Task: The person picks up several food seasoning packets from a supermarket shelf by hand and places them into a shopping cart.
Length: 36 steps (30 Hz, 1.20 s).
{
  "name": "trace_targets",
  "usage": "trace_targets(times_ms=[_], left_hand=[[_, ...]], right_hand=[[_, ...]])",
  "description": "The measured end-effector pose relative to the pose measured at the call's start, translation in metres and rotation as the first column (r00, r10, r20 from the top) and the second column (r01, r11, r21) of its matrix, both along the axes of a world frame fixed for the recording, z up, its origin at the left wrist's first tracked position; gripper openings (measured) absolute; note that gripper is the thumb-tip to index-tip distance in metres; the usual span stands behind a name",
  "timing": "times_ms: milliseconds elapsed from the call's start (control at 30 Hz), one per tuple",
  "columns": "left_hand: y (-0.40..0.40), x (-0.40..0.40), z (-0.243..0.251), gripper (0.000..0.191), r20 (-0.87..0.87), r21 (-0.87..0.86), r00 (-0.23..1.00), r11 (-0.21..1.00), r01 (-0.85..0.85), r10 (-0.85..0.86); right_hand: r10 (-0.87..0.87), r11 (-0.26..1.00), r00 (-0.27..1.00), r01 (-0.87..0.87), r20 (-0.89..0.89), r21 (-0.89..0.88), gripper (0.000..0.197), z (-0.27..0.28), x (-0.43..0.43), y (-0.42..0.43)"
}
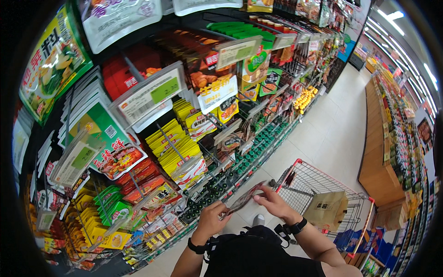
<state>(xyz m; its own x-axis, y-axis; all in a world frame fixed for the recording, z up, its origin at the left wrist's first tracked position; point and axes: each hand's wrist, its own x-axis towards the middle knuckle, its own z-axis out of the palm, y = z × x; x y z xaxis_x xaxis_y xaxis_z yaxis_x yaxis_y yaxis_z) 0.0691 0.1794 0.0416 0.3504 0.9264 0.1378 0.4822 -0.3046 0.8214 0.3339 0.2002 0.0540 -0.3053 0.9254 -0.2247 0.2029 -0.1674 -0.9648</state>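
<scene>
A flat, dark reddish packet (244,198) is held in front of my body, tilted and seen nearly edge-on. My left hand (211,218) pinches its near end between thumb and fingers. At the far end, my right hand (275,204) grips the packet near its upper corner. What is printed on it cannot be made out at this angle. Both wrists wear a black band. To the left, hanging seasoning packets fill the rack, among them yellow packets (178,155) and a green and white packet (104,138).
A wire shopping cart (311,176) with red trim stands at my right, holding a brown paper bag (325,209). Plastic price-tag holders (150,95) jut from the rack hooks. Green-capped bottles (249,159) line the lowest shelf. Across the tiled aisle (322,131) runs a wooden display counter (377,159).
</scene>
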Motion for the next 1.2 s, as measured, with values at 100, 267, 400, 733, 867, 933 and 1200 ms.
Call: trace_targets(times_ms=[100, 267, 400, 733, 867, 933, 1200], left_hand=[[0.008, 0.014, -0.001, 0.017, -0.088, 0.138, 0.995, 0.989, 0.061, -0.049], [0.023, 0.05, -0.001, 0.018, -0.178, 0.275, 0.972, 0.94, 0.2, -0.155], [0.039, 0.077, -0.002, 0.019, -0.246, 0.344, 0.958, 0.911, 0.229, -0.148], [0.052, 0.189, -0.006, 0.027, -0.235, 0.072, 0.92, 0.938, 0.338, -0.313], [0.055, 0.225, -0.025, 0.029, -0.234, -0.04, 0.89, 0.919, 0.393, -0.391], [0.059, 0.243, -0.035, 0.027, -0.222, -0.128, 0.895, 0.921, 0.367, -0.387], [0.06, 0.305, -0.076, 0.023, -0.175, -0.393, 0.929, 0.889, 0.237, -0.325]], right_hand=[[-0.202, 0.867, 0.738, -0.171, -0.644, -0.468, 0.06, 0.012, 0.006, -0.005], [-0.238, 0.836, 0.799, -0.121, -0.552, -0.535, 0.046, 0.011, 0.034, -0.005], [-0.393, 0.77, 0.678, -0.126, -0.621, -0.625, 0.04, 0.008, 0.079, 0.0], [-0.481, 0.813, 0.645, 0.074, -0.594, -0.578, 0.046, -0.011, 0.207, 0.026], [-0.622, 0.749, 0.567, 0.231, -0.54, -0.621, 0.046, -0.059, 0.292, 0.027], [-0.729, 0.654, 0.491, 0.292, -0.477, -0.698, 0.042, -0.101, 0.335, 0.022], [-0.778, 0.563, 0.587, 0.497, -0.222, -0.66, 0.011, -0.248, 0.455, 0.026]])
